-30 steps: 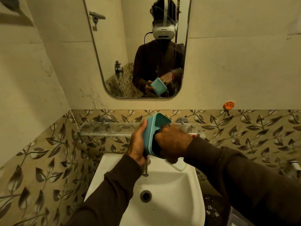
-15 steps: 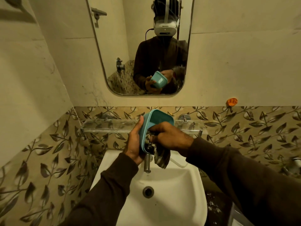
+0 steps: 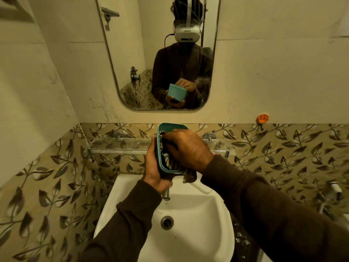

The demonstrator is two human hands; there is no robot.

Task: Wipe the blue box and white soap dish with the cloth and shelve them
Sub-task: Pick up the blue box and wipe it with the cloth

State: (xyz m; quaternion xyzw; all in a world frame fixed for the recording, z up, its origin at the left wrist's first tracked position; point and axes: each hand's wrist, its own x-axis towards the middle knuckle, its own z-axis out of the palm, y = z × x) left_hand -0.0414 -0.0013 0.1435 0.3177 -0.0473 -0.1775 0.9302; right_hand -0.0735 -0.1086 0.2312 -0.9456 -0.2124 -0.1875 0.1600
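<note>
The blue box [image 3: 171, 127] is held above the sink, tipped so its open side faces me. My left hand [image 3: 154, 168] grips its left wall and underside. My right hand [image 3: 187, 149] is inside the box, pressing a dark striped cloth [image 3: 167, 157] against its inner wall; a corner of the cloth hangs below the box. A white soap dish [image 3: 201, 188] lies on the sink's back ledge, mostly hidden under my right wrist.
A glass shelf [image 3: 117, 145] runs along the leaf-patterned tiles behind the box. Below is the white sink [image 3: 188, 233] with its tap [image 3: 166, 193] and drain. A mirror [image 3: 143, 53] hangs above; an orange hook [image 3: 263, 118] sticks to the right wall.
The box has turned so its opening faces me more. My right hand has pushed the cloth deeper inside it. Less cloth hangs below than half a second ago.
</note>
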